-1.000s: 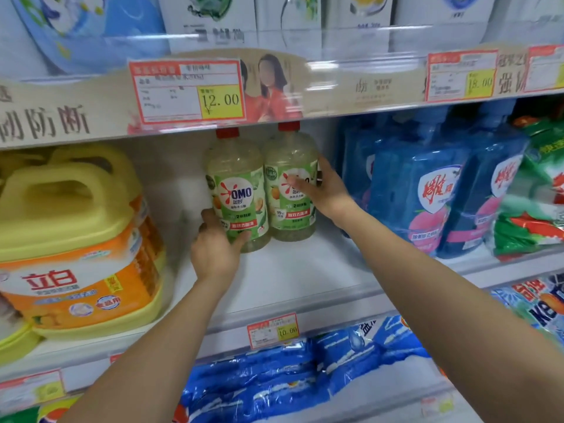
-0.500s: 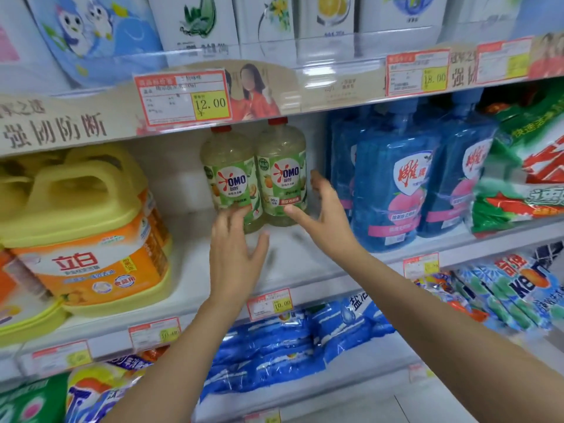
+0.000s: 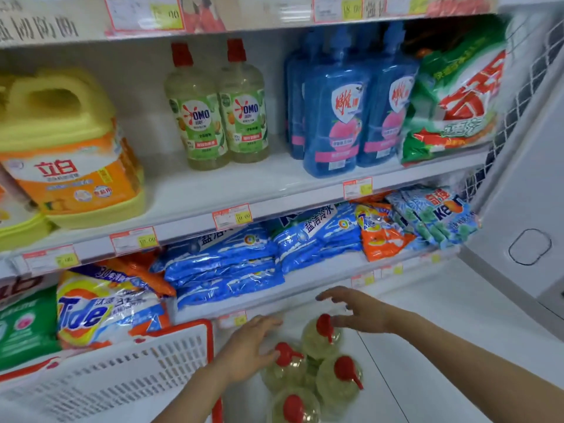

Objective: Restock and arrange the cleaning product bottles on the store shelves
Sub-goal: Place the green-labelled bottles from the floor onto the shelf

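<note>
Head view, left to right: a yellow jug point(image 3: 61, 141) with an orange label stood at the left end of the middle shelf point(image 3: 213, 190). Below it, at the lower left, sat a white basket point(image 3: 122, 377) with a red rim. Two shelved bottles point(image 3: 219, 108) of pale yellow-green liquid, with red caps and green labels, stood upright and touching each other toward the back of the middle shelf, well apart from both hands. The left hand point(image 3: 247, 349) was low over the floor point(image 3: 427, 346), its fingers point(image 3: 268, 323) straight and gripping nothing, its palm just beside the red cap of the nearest of four floor bottles point(image 3: 320, 361); whether it touched that cap could not be told. These four bottles stood upright in a tight cluster on the floor, just right of the basket. The right hand point(image 3: 360, 312) was above the farthest floor bottle, its fingers point(image 3: 329, 294) spread and holding nothing. Blue pouches point(image 3: 335, 108) and a green bag point(image 3: 457, 102) occupied the right part of the middle shelf.
</note>
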### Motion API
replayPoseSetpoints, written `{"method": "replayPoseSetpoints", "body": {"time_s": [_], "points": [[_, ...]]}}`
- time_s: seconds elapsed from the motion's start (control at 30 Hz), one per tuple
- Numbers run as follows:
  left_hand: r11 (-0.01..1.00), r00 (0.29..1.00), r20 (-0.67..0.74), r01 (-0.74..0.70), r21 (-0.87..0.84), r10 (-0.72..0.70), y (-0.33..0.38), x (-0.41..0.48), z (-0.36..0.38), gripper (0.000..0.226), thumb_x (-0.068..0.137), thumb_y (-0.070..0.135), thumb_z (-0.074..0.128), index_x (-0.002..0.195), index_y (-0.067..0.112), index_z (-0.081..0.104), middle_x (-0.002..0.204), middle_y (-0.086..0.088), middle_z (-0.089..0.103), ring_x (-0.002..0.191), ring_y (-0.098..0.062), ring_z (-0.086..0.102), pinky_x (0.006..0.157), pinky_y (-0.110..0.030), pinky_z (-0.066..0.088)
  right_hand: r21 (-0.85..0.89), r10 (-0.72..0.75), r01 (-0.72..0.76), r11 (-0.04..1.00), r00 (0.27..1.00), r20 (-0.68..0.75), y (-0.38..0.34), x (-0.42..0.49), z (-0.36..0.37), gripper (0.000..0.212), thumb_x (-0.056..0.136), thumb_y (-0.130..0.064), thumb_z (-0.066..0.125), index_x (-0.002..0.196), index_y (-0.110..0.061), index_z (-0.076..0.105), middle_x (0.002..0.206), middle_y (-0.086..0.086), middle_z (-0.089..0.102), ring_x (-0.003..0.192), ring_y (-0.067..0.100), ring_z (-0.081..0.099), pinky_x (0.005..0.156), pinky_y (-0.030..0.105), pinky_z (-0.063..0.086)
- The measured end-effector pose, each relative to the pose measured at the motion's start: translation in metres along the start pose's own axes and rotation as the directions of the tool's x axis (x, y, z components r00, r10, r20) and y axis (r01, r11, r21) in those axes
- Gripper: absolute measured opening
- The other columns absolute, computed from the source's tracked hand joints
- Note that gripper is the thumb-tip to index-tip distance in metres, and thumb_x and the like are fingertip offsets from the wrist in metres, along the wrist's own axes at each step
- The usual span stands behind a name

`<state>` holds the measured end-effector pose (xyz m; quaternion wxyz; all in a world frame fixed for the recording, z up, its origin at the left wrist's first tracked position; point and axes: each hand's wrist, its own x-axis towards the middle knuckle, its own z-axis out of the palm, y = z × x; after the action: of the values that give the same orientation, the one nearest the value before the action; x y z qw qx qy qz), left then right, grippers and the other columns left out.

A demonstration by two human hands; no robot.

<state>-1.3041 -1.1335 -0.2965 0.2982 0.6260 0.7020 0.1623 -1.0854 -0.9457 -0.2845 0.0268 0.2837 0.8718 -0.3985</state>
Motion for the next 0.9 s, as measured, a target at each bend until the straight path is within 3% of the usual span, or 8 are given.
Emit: {"method": "replayPoseSetpoints", "body": {"time_s": [0.07,0.13,0.2,0.37,0.53,0.73,0.8,0.9], "points": [[0.997,0.989,0.129,0.063,0.054,-0.069,0.001,0.000,0.019,0.084,0.066,0.052,0.055,0.145,0.029,0.036,0.146,0.007,0.038,0.133,-0.007,0.041,0.110,-0.017,0.029,-0.079,0.079,-0.069,0.994,0.988,0.132,0.015,-0.002,0.013,0.061,0.093,-0.018,0.065,0.147,-0.030,0.039,0.149,-0.008,0.037,0.137,0.012,0.038,0.110,0.023,0.034],[0.992,0.983,0.137,0.112,0.052,-0.118,0.001,0.002,0.031,0.087,0.069,0.052,0.060,0.149,0.028,0.032,0.150,0.004,0.037,0.137,-0.011,0.039,0.105,-0.010,0.024,-0.072,0.102,-0.092,0.993,0.982,0.156,0.022,0.001,0.024,0.069,0.090,-0.015,0.067,0.150,-0.028,0.035,0.150,-0.005,0.037,0.137,0.013,0.037,0.111,0.024,0.033],[0.988,0.986,0.057,0.155,0.019,-0.156,-0.005,0.007,0.042,0.076,0.081,0.041,0.072,0.146,0.031,0.036,0.146,0.006,0.041,0.133,-0.010,0.042,0.101,-0.010,0.026,-0.040,0.108,-0.105,0.994,0.990,0.093,0.030,0.007,0.036,0.071,0.085,-0.020,0.075,0.147,-0.026,0.040,0.149,-0.001,0.042,0.136,0.015,0.040,0.112,0.025,0.032],[0.953,0.971,0.007,0.235,-0.190,-0.238,-0.016,0.011,0.063,0.069,0.066,0.045,0.086,0.118,0.054,0.042,0.128,0.018,0.051,0.120,-0.005,0.052,0.104,-0.019,0.037,0.012,0.052,-0.052,0.999,0.997,-0.056,0.052,0.017,0.059,0.065,0.076,-0.025,0.084,0.133,-0.030,0.053,0.133,-0.002,0.055,0.121,0.013,0.051,0.103,0.019,0.037],[0.896,0.951,-0.084,0.249,-0.369,-0.299,-0.034,0.019,0.069,0.074,0.048,0.076,0.076,0.113,0.050,0.054,0.114,0.019,0.066,0.111,-0.004,0.061,0.101,-0.029,0.046,0.052,0.043,-0.035,0.998,0.985,-0.166,0.065,0.031,0.066,0.054,0.082,-0.032,0.077,0.132,-0.031,0.055,0.128,-0.004,0.058,0.117,0.015,0.056,0.105,0.035,0.042],[0.844,0.919,-0.134,0.274,-0.461,-0.371,-0.032,0.029,0.063,0.046,0.085,0.050,0.066,0.122,0.030,0.046,0.120,0.010,0.059,0.116,-0.010,0.055,0.099,-0.027,0.042,0.137,0.055,-0.036,0.990,0.989,-0.137,0.065,0.048,0.072,0.064,0.088,-0.052,0.059,0.143,-0.024,0.039,0.138,0.002,0.045,0.126,0.017,0.045,0.111,0.034,0.036],[0.862,0.909,-0.140,0.309,-0.402,-0.392,-0.029,0.031,0.069,0.056,0.089,0.053,0.058,0.133,0.026,0.038,0.128,0.006,0.050,0.122,-0.011,0.049,0.099,-0.021,0.033,0.177,0.038,-0.017,0.984,0.992,-0.117,0.071,0.049,0.078,0.072,0.083,-0.060,0.057,0.143,-0.029,0.034,0.139,0.001,0.041,0.128,0.013,0.042,0.111,0.027,0.034],[0.887,0.912,-0.102,0.352,-0.298,-0.396,-0.025,0.035,0.077,0.094,0.074,0.071,0.061,0.145,0.022,0.023,0.136,0.004,0.039,0.124,-0.009,0.043,0.102,-0.019,0.031,0.226,0.027,-0.005,0.974,0.995,-0.098,0.078,0.049,0.078,0.082,0.076,-0.047,0.081,0.139,-0.039,0.029,0.138,-0.004,0.035,0.128,0.005,0.041,0.103,0.008,0.031]]}}
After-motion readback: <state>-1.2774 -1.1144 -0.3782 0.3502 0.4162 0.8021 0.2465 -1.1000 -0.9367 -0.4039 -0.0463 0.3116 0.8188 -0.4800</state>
